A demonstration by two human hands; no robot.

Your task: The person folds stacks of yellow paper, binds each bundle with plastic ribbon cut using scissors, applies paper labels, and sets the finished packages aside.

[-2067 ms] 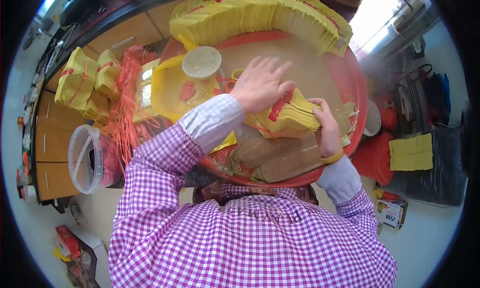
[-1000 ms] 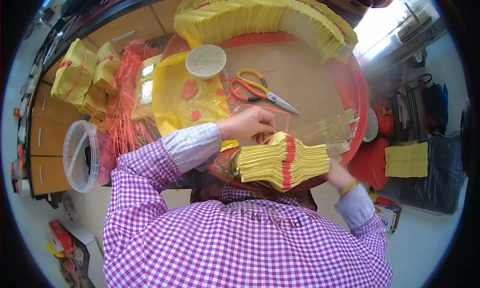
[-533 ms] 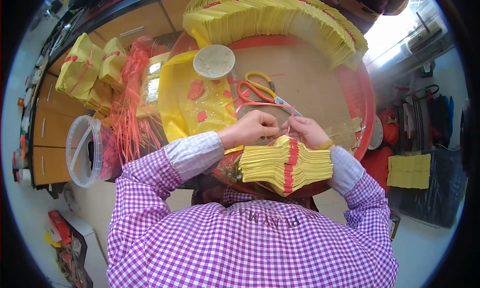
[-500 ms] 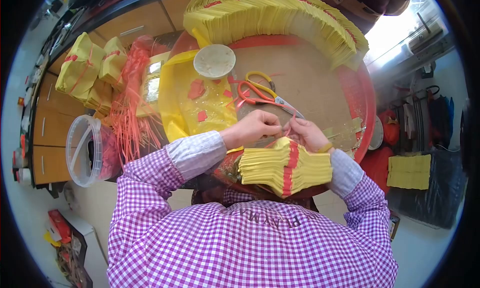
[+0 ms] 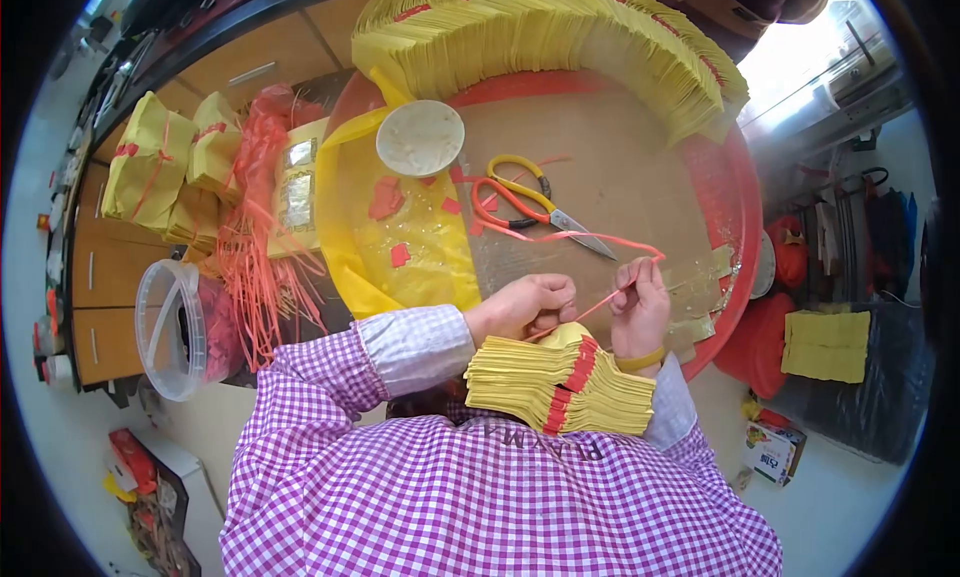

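A folded yellow paper bundle (image 5: 560,382) with a red band round its middle lies at the near edge of the round red tray, against the checked shirt. My left hand (image 5: 530,305) is closed at the bundle's upper edge, pinching the red string. Above the bundle's right part, my right hand (image 5: 640,302) pinches the same red string (image 5: 590,236) between thumb and fingers. The string runs tight between the hands, and its loose end trails left across the scissors. Those scissors (image 5: 545,212), with orange and yellow handles, lie open on the cardboard.
A long row of yellow folded papers (image 5: 540,37) curves along the far rim of the red tray (image 5: 745,217). A white bowl (image 5: 420,139) sits on yellow plastic. Tied bundles (image 5: 150,162), red strings (image 5: 262,267) and a clear bucket (image 5: 170,327) are at the left.
My right hand has come onto the string and pulled it right, away from my left hand. The bundle has turned from the earlier view and shifted nearer my body. The scissors, covered at first, now show.
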